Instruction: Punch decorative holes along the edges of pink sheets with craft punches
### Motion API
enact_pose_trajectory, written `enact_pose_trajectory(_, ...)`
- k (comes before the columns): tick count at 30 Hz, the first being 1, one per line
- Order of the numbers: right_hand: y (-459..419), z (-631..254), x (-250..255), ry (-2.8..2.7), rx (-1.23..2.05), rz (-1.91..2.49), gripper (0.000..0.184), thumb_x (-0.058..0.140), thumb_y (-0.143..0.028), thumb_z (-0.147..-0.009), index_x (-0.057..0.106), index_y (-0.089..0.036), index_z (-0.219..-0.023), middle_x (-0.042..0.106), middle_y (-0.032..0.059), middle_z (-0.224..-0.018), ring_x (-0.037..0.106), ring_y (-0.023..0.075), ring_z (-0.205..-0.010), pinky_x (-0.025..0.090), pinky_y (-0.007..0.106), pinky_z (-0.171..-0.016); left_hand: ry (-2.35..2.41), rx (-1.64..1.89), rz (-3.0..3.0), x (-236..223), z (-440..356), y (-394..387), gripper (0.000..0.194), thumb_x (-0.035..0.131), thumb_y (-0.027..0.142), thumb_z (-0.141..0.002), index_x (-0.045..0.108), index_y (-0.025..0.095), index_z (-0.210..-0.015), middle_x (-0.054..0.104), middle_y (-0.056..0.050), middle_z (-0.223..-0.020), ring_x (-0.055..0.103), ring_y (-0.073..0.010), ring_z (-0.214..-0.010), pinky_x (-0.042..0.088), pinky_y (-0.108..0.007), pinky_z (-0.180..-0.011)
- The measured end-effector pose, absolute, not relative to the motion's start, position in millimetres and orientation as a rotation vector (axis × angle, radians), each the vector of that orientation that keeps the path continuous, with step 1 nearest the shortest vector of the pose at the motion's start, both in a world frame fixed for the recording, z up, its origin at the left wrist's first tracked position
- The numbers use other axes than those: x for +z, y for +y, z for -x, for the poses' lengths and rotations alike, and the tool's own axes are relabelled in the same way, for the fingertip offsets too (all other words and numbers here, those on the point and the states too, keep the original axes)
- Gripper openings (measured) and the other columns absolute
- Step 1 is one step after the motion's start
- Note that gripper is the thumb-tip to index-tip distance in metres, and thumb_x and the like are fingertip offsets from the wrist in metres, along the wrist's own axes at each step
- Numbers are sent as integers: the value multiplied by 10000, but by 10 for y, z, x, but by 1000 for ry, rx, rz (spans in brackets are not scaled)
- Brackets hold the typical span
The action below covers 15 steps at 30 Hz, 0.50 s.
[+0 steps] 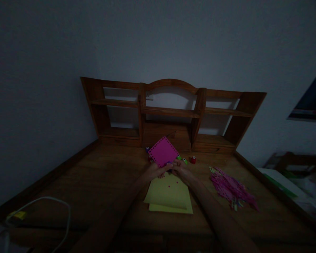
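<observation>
A square sheet of pink paper (163, 151) is held up at an angle, with small holes punched in rows along its edges. My left hand (157, 169) is closed on its lower corner. My right hand (181, 169) is closed round a small purple craft punch (169, 163) at the same corner, mostly hidden by fingers. Below my hands lie yellow paper sheets (168, 196), slightly fanned, with a few tiny pink punched-out bits on them.
Behind the paper stand several small craft punches, among them a red punch (193, 160) and a green punch (184, 161). A heap of pink paper strips (230, 186) lies at the right. A wooden shelf unit (171, 111) backs the desk; a white cable (68, 214) loops at front left.
</observation>
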State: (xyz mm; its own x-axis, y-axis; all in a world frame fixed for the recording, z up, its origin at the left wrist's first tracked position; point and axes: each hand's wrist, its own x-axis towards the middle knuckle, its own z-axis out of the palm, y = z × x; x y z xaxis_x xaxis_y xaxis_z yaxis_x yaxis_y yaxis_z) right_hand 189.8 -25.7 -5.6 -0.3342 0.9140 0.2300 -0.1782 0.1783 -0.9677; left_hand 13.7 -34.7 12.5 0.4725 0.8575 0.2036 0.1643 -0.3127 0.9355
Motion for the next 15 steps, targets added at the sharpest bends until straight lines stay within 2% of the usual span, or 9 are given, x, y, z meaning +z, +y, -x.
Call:
enact_pose_trajectory(5, -285, -1894, -10, -1429, 1392, 771, 234, 765, -364, -695, 636, -179, -757, 551, -30, -634, 357, 84, -490, 227, 241, -470, 804, 953, -1768, 57, -131, -305, 424, 570, 557, -849, 637, 144, -915, 585, -17, -641, 511, -120, -507, 400, -233, -471)
enact_pose_trajectory(15, -386, -1829, 106, -1443, 1426, 699, 213, 731, -368, -746, 632, -182, -779, 603, -7, -619, 455, 109, -511, 263, 250, -494, 804, 1005, -1809, 117, -134, -349, 377, 576, 527, -854, 605, 157, -918, 611, -23, -739, 544, -127, -553, 440, -247, -515)
